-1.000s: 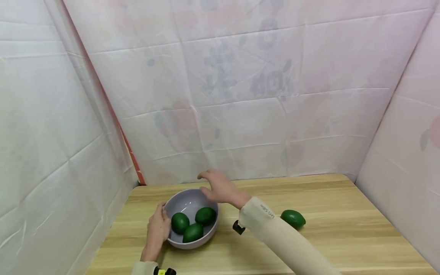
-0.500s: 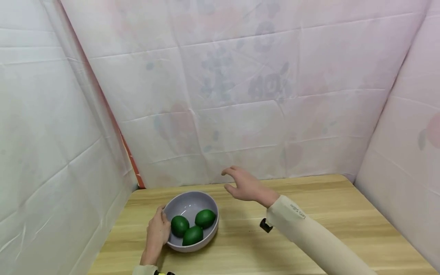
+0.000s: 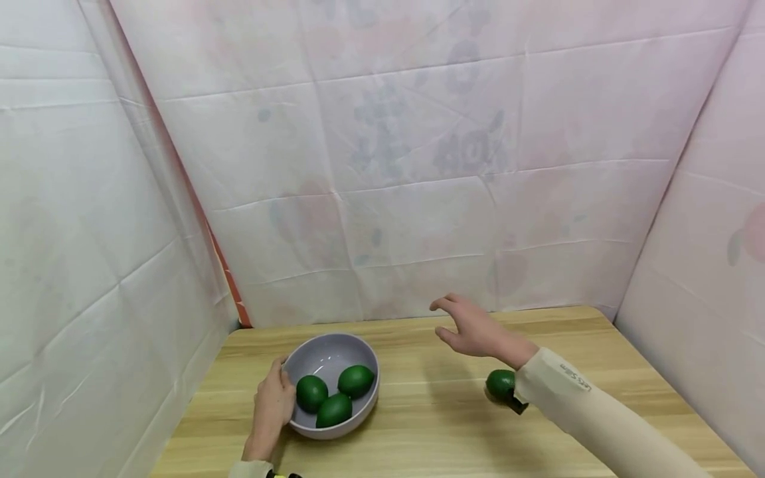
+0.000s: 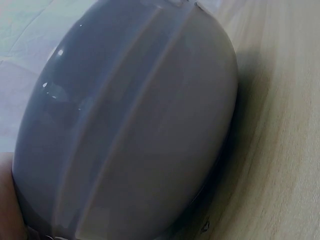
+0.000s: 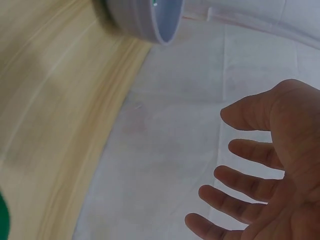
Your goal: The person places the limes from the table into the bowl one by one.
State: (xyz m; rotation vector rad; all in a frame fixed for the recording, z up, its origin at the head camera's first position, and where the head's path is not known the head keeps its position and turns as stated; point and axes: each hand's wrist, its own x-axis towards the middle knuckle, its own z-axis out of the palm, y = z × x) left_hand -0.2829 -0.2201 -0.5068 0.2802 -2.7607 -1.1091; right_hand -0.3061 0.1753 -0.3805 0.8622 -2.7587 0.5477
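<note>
A grey-lilac bowl (image 3: 332,433) stands on the wooden table with three green limes inside: one at left (image 3: 312,394), one at right (image 3: 356,381) and one in front (image 3: 334,410). My left hand (image 3: 272,402) grips the bowl's left rim; in the left wrist view the bowl's ribbed outer wall (image 4: 150,110) fills most of the picture. To the right of the bowl, my right hand (image 3: 472,328) hangs over the table with fingers spread and holds nothing. Another lime (image 3: 499,385) lies on the table below the right wrist, partly hidden by the sleeve and wrist camera.
The wooden table (image 3: 430,431) runs to a sheet-covered back wall (image 3: 418,226). More white sheeting hangs at the left (image 3: 89,265) and right (image 3: 711,226). A black wrist camera (image 3: 517,402) sits under the right cuff.
My right hand has moved from over the bowl's right rim to the right, across the table towards the loose lime. The left hand and the bowl have hardly moved.
</note>
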